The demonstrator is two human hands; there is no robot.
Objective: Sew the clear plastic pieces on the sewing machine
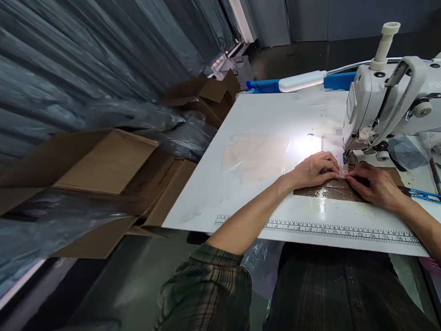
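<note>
A white sewing machine (381,102) stands at the right of the table, its needle and presser foot (346,157) low over a thin, pale, see-through piece of material (341,170). Just left of the foot, my left hand (316,169) pinches the near edge of that piece between thumb and fingers. My right hand (378,184) closes its fingertips on the same edge from the right, close to the other hand. Beneath both hands lies a shiny brown plate (322,193) on the tabletop. Fingers partly hide the piece, so its full shape cannot be seen.
A printed ruler (317,229) runs along the near edge of the white table (207,199). Blue-handled thread snips (427,196) lie right of my right hand. A white lamp (302,81) lights the work. Open cardboard boxes (108,162) stand on the left.
</note>
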